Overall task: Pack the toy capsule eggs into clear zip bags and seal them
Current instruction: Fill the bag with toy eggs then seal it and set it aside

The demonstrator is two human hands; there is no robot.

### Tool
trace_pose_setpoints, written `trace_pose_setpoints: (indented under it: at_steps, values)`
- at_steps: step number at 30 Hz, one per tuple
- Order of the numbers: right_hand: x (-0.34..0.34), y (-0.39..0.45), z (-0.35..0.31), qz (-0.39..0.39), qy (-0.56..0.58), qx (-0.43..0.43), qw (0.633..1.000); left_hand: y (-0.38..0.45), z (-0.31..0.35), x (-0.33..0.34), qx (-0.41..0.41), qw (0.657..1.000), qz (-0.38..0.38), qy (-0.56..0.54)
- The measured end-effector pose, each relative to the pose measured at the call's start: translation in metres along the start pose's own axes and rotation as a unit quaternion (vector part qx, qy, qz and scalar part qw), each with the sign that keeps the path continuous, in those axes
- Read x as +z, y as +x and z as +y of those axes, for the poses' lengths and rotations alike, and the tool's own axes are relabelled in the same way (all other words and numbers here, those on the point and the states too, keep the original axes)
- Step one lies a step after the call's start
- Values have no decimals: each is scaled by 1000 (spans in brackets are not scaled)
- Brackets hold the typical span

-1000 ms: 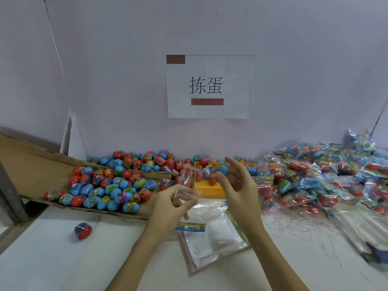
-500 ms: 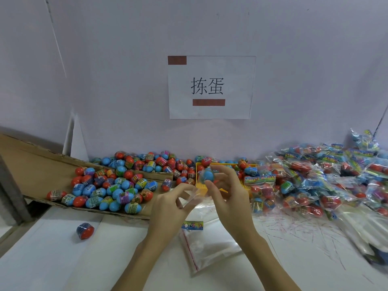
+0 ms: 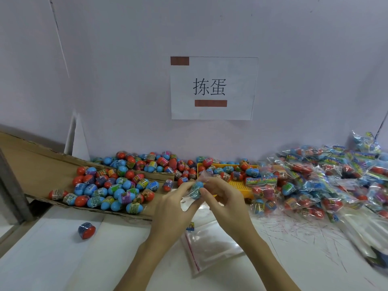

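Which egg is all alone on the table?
The red and dark blue egg on the white table, lower left. All the other eggs sit in piles or bags.

"拣蛋" on the white paper sign [image 3: 213, 88] on the wall; egg labels seemingly too blurred.

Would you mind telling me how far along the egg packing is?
Done: a heap of filled bags lies on the right. In hand: the left hand and right hand hold a clear bag around a blue egg. Left: many loose eggs on the cardboard.
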State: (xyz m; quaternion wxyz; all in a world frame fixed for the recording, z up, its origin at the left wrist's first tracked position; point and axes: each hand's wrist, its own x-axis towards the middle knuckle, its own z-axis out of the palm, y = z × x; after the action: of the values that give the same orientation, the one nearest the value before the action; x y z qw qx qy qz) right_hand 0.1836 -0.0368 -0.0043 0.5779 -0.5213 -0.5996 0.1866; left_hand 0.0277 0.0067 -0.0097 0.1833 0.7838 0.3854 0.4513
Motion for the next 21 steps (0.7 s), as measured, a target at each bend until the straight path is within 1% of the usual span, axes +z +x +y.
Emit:
trace_pose_setpoints:
  at_steps: [4, 6, 11, 14, 19, 21]
  values:
    - [-1, -1, -3, -20, -71, -51, 996, 0, -2, -2, 0, 1000, -4, 11]
    - [-4, 0, -4, -30, -87, -65, 994, 0, -2, -1, 6, 1000, -7, 15]
    - [-3, -3, -7, -82, -114, -94, 986, -2, -5, 2, 74, 997, -16, 34]
    - [2, -3, -9, -114, -111, -92, 983, -3, -11, 4, 104, 993, -15, 55]
    - [3, -5, -1, -163, -131, -34, 977, -1, -13, 5, 182, 975, 39, 124]
    - [5, -6, 0, -168, -138, -26, 976, 0, -12, 5, 204, 968, 44, 140]
